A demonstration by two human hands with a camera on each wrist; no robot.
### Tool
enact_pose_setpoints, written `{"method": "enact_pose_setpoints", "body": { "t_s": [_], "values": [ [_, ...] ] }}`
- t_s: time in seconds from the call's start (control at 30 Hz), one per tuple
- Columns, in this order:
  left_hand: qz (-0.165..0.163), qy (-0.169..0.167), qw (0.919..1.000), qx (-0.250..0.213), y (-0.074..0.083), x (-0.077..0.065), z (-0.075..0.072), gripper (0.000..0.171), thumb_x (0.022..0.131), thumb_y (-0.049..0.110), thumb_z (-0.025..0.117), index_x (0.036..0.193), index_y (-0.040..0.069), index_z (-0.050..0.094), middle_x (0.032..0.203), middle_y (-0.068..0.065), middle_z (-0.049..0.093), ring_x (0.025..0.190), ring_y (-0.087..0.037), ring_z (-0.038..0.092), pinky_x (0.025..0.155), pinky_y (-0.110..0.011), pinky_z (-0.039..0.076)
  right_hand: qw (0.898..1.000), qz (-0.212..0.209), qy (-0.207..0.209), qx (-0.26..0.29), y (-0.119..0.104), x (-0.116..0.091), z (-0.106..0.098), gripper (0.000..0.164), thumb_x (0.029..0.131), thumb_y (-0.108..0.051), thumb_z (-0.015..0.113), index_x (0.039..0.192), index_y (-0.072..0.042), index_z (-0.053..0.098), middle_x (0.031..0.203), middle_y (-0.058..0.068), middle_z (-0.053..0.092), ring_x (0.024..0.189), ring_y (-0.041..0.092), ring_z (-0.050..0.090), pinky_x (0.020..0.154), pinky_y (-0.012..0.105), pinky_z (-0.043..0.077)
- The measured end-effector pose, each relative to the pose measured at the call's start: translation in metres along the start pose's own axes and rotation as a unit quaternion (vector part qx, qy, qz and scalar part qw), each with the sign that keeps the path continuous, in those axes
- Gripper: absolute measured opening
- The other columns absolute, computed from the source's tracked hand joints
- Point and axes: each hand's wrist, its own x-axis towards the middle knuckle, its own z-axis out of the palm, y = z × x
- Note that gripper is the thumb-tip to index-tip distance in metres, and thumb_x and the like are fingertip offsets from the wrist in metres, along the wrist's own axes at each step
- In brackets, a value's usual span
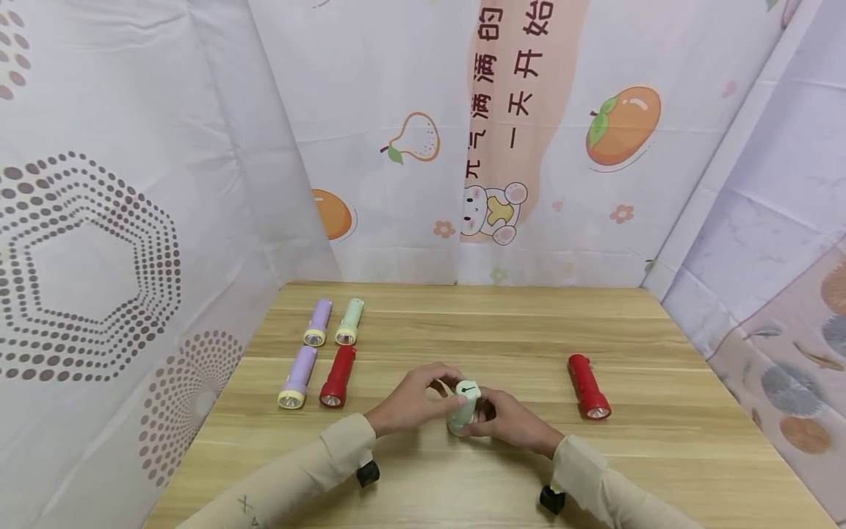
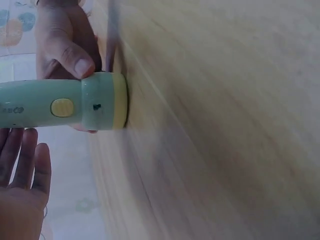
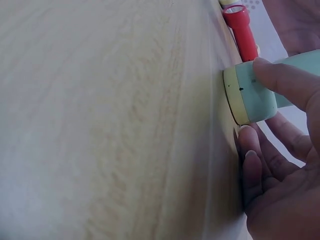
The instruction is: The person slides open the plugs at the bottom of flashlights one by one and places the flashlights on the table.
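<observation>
A pale green flashlight point(image 1: 465, 413) stands lens-down on the wooden table between my two hands. Its yellow rim and yellow switch point(image 2: 63, 107) show in the left wrist view. My left hand point(image 1: 419, 400) holds the upper barrel, thumb on the near side and fingers behind. Low down, my right hand point(image 1: 514, 422) grips the wide head, its thumb point(image 3: 282, 80) across one side and fingertips by the rim.
At the left lie two purple flashlights point(image 1: 319, 319), another green flashlight point(image 1: 350, 320) and a red flashlight point(image 1: 339, 375). A second red flashlight point(image 1: 587, 385) lies at the right. Printed cloth curtains point(image 1: 370, 81) enclose the table point(image 1: 502, 316) at the back and sides.
</observation>
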Motion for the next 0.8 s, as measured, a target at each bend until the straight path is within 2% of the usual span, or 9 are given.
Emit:
{"method": "enact_pose_setpoints", "body": {
  "t_s": [0.13, 0.33, 0.8],
  "values": [
    [-0.021, 0.002, 0.9996, -0.02, 0.0001, 0.0016, 0.0013, 0.022, 0.103, 0.035, 0.064, 0.122, 0.025, 0.07, 0.12, 0.011, 0.066, 0.107, -0.011, 0.063, 0.093, -0.034, 0.053, 1.0, 0.001, 0.001, 0.004, 0.0006, -0.0009, -0.0004, 0.038, 0.088, -0.026, 0.084, 0.119, -0.013, 0.066, 0.091, 0.006, 0.061, 0.081, 0.017, 0.053, 0.066, 0.025, 0.045],
    [-0.046, 0.004, 0.9965, -0.07, 0.0003, 0.0023, 0.0022, 0.02, 0.104, 0.029, 0.064, 0.122, 0.023, 0.071, 0.121, 0.007, 0.067, 0.111, -0.015, 0.062, 0.092, -0.034, 0.053, 1.0, 0.0, 0.004, 0.007, 0.0015, -0.0007, 0.0004, 0.04, 0.088, -0.026, 0.085, 0.12, -0.012, 0.065, 0.093, 0.009, 0.061, 0.082, 0.018, 0.053, 0.067, 0.024, 0.045],
    [-0.08, -0.013, 0.993, -0.086, 0.0044, 0.0058, -0.0022, 0.022, 0.103, 0.031, 0.066, 0.121, 0.02, 0.072, 0.117, 0.006, 0.068, 0.109, -0.015, 0.061, 0.094, -0.033, 0.051, 1.0, 0.003, 0.004, 0.007, 0.0008, -0.0011, 0.0014, 0.041, 0.088, -0.027, 0.084, 0.122, -0.012, 0.064, 0.093, 0.009, 0.061, 0.083, 0.019, 0.053, 0.067, 0.025, 0.045]
  ]
}}
